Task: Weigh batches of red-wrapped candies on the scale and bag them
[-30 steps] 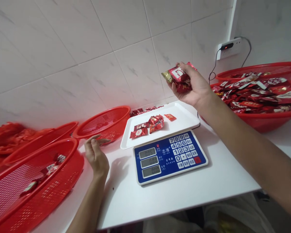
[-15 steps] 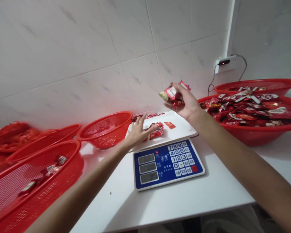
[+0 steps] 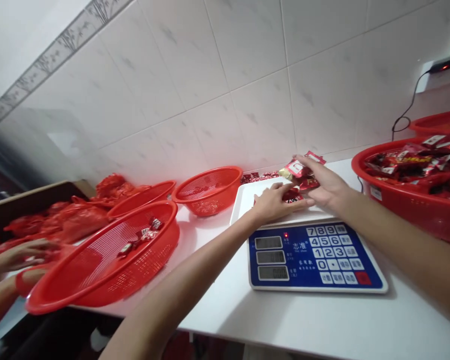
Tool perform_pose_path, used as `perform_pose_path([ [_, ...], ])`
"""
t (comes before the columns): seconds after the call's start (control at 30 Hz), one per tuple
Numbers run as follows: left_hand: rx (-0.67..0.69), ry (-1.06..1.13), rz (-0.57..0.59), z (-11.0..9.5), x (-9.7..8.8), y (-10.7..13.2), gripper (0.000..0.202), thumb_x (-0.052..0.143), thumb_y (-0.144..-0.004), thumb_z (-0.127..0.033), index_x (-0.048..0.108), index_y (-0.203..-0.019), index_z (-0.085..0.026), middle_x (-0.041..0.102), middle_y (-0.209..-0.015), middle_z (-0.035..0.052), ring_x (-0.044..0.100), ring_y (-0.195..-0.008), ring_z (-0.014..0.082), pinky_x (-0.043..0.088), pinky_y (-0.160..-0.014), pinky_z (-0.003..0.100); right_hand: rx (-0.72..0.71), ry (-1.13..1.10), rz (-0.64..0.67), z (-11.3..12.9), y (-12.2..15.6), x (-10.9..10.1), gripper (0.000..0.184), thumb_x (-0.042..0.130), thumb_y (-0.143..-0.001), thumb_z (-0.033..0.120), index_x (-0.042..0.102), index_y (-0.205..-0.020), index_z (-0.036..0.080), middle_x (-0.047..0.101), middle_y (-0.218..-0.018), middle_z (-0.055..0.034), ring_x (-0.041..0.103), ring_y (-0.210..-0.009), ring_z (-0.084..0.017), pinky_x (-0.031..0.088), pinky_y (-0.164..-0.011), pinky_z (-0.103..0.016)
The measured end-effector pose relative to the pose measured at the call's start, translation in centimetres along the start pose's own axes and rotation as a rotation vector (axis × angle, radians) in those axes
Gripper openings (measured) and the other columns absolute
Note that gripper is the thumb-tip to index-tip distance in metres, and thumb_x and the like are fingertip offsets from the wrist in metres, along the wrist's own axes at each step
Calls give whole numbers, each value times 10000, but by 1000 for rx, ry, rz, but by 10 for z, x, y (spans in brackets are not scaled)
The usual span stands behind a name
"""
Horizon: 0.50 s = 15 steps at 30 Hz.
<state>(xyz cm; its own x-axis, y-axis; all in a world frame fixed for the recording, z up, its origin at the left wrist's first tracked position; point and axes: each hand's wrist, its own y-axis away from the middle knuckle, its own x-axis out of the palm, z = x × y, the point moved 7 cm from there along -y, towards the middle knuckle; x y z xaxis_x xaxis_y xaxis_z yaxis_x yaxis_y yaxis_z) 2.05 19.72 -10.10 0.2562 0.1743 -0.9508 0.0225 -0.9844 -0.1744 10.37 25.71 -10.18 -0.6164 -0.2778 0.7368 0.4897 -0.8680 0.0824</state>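
Note:
My right hand (image 3: 324, 186) is shut on a bunch of red wrapped candy packets (image 3: 300, 172), one with a gold corner, just above the white plastic tray (image 3: 247, 202). My left hand (image 3: 279, 202) lies at the tray's front, its fingers over more red packets (image 3: 293, 196). Those packets are mostly hidden by both hands, and I cannot tell if the left hand grips them. Directly in front of the tray stands a blue-faced digital scale (image 3: 315, 257).
Red mesh baskets (image 3: 209, 191) (image 3: 142, 196) stand left of the tray, and a nearer one (image 3: 108, 257) holds a few candies. A large red basin (image 3: 393, 165) heaped with packets sits at right. A co-worker's hands (image 3: 22, 255) work by a box (image 3: 26, 207) of red bags.
The view has swung left, bringing the box and a co-worker's hands into sight. My left hand has moved onto the tray's packets, and my right hand has come lower with its bunch.

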Motion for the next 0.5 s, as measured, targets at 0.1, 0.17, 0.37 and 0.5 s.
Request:
perform_pose_path([
  [0.1,-18,16,0,-5,0,4,579,591,-870,-618,590,-1375,-335,600,-1339,110,579,-1196,344,469,-1017,536,-14,17,5,15,6,4,113,772,-777,182,664,-768,210,672,-776,-22,632,-758,-172,581,-719,-345],
  [0.17,-37,17,-7,-6,0,6,561,627,-862,-582,596,-1370,-347,596,-1322,102,574,-1182,339,465,-1019,534,-47,68,-8,28,13,7,119,782,-766,183,669,-772,219,684,-799,-25,636,-780,-184,582,-753,-379],
  [0.37,-53,-24,-36,-7,-1,6,467,653,-862,-559,667,-1264,-323,610,-1255,103,564,-1166,339,435,-1044,558,-209,65,-21,73,33,14,88,763,-795,204,680,-778,225,707,-871,13,651,-823,-172,523,-879,-513],
  [0.5,-63,-51,-93,-11,-7,10,394,646,-888,-484,678,-1217,-269,611,-1154,125,633,-996,283,504,-956,487,-235,-18,9,87,35,12,144,779,-769,193,657,-703,230,715,-849,31,659,-806,-157,538,-885,-498],
])
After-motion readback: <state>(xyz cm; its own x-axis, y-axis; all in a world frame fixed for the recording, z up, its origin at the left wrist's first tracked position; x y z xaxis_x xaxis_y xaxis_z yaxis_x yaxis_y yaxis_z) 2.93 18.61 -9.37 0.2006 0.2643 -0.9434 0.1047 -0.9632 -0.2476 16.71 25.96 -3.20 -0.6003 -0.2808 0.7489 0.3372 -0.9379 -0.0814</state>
